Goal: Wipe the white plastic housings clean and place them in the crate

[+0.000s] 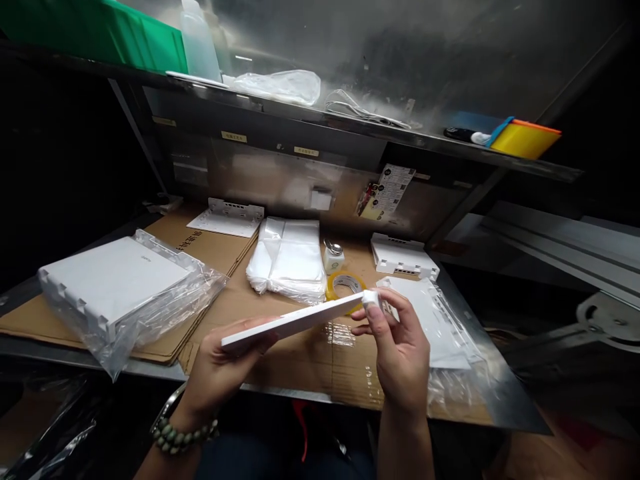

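Note:
My left hand (233, 357) is closed round the near left end of a flat white panel (295, 323), held tilted above the cardboard with its thin edge toward me. At the panel's far right corner, my right hand (397, 340) pinches a small white wad (371, 300), which looks like cloth or tissue, against the edge. Just behind that corner lies a roll of yellow tape (333, 285), partly covered by the panel. A small white bottle with a metal top (334, 257) stands beyond the tape.
Bagged white panels (120, 273) lie on cardboard at left. A stack of clear plastic bags (290, 257) sits in the middle. White parts (404, 257) and a bagged panel (435, 327) are at right. A metal shelf (300, 113) overhangs the back, carrying a green bin (100, 37) and a yellow container (525, 139).

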Demonstrator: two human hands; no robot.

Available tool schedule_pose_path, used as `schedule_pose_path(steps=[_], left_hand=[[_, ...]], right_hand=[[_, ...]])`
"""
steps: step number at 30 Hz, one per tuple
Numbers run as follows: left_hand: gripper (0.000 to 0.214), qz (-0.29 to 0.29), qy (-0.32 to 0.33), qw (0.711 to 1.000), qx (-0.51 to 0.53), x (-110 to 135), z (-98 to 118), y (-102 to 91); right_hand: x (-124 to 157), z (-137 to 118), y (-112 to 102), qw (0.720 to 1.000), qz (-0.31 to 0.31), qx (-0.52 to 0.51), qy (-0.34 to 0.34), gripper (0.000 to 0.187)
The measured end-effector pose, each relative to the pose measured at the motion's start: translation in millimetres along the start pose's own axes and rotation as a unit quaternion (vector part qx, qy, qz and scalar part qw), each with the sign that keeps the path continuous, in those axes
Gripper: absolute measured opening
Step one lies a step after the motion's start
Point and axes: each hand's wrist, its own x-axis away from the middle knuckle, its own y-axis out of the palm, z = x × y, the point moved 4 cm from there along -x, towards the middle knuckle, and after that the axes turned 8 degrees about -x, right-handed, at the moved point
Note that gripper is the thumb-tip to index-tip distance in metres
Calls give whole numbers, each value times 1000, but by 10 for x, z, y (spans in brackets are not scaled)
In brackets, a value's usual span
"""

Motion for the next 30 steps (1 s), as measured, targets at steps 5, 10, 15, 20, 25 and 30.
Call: schedule_pose_path(steps=[5, 10, 15, 20, 25, 30], left_hand=[[16, 54, -62, 996, 31, 45, 29, -9], [17, 78, -39, 996, 9, 47, 105, -18], [24, 50, 18, 998, -19, 41, 117, -25], [36, -11, 128, 988, -84, 37, 140, -4], [43, -43, 222, 963, -144, 37, 151, 51], [29, -13, 201, 964, -175, -64, 241, 134]], right_hand=[[64, -39, -90, 998, 9, 52, -32, 24], [68, -24, -87, 996, 13, 80, -38, 25], [25, -98, -19, 990, -5, 118, -80, 20], [-29, -187, 143, 966, -47, 195, -161, 13], [179, -205, 438, 964, -114, 183, -154, 12], [269, -175, 594, 963, -169, 147, -153, 15]])
